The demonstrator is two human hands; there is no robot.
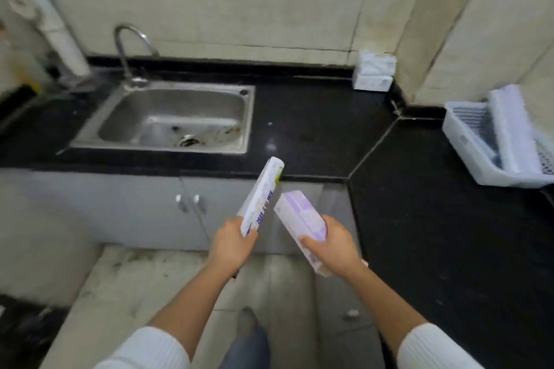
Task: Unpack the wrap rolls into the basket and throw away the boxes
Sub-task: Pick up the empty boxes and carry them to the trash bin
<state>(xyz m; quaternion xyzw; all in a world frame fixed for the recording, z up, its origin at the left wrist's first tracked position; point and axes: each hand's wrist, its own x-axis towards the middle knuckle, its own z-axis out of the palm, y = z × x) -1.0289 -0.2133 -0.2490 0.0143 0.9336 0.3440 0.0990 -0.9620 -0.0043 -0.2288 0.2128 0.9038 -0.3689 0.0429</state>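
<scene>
Nearest the lens: two white sleeves, left sleeve [144, 350] and right sleeve [431, 347], forearms reaching forward over the floor in front of the cupboard doors [120, 204].

Left hand [230, 244]: fingers and thumb wrapped round the lower end of a long white box [260, 198] with blue lettering. The box stands steeply, top end tilted away toward the counter's front edge.

Right hand [332, 249]: clamped on a purple box [299, 219], thumb across its upper face. The box slants up and to the left, its far end near the white box but not touching.

Both boxes are in the air, short of the counter [419, 219]. Cannot tell whether either has a roll inside; the ends are too blurred.

Basket [461, 141]: white, slotted, on the counter's right side near the wall. One pale roll [512, 129] lies lengthwise in it, so at least one unpacking looks done.

Judgement: one box per hand, held by the end and clear of the basket, suits carrying them off to be thrown away rather than opening them. No bin is plainly visible; a dark shape [21, 332] at the lower left on the floor may be one.

Further out: steel sink [248, 117] set in the counter's left half, curved tap [132, 48] behind it, white tissue pack [373, 75] in the back corner.
</scene>
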